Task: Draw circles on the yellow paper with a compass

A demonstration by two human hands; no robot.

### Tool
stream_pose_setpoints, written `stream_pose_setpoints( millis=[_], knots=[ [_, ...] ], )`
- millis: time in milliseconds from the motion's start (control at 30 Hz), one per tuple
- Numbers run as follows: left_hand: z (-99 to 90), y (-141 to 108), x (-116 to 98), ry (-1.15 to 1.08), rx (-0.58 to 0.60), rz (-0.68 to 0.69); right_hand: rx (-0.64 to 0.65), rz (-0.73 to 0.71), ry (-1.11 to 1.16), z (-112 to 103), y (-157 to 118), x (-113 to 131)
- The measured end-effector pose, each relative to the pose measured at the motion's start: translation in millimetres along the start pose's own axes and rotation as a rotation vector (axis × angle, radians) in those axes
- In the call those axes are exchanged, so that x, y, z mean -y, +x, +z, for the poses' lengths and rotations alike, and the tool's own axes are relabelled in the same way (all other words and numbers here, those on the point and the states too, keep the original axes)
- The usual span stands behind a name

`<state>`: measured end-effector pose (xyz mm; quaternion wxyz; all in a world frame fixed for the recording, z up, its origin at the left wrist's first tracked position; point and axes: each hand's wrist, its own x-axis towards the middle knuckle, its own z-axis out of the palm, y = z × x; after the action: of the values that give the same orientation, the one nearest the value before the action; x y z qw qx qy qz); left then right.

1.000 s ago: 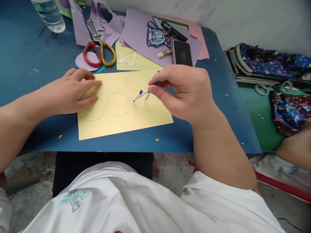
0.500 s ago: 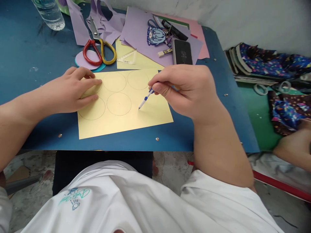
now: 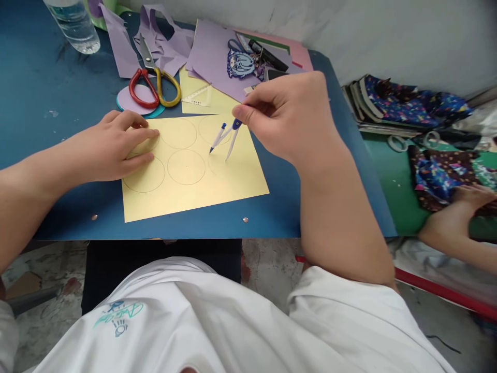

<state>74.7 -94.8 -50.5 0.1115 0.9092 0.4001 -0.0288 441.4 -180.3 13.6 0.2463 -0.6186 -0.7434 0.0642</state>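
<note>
The right hand (image 3: pixel 289 116) pinches the top of a drawing compass (image 3: pixel 225 137) between thumb and fingertips, its grip closed on the hinge; the two legs are spread, both tips down on the yellow paper sheet (image 3: pixel 194 181) right of the drawn circles. The left hand (image 3: pixel 112 147) lies flat, fingers together, pressing the sheet's left part onto the blue counter (image 3: pixel 46 88). Beyond the sheet lie red-and-yellow scissors (image 3: pixel 155 85) and purple paper scraps (image 3: pixel 209 57).

Blue desk (image 3: pixel 46 77) against pale wall (image 3: pixel 388 36), mottled floor (image 3: pixel 267 264).
</note>
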Motion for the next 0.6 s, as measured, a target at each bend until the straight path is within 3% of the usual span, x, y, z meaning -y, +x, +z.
stream_pose_setpoints(
  millis=[133,300,600],
  knots=[
    [5.3,0,3,-0.036,-0.044,0.014,-0.019,0.065,-0.125,-9,-7,-7],
    [3.9,-2,-1,-0.032,-0.042,0.005,0.079,0.042,-0.259,-25,-23,-10],
    [-1.3,-4,-9,-0.057,-0.036,0.010,0.151,-0.057,-0.369,-30,-49,8]
  ],
)
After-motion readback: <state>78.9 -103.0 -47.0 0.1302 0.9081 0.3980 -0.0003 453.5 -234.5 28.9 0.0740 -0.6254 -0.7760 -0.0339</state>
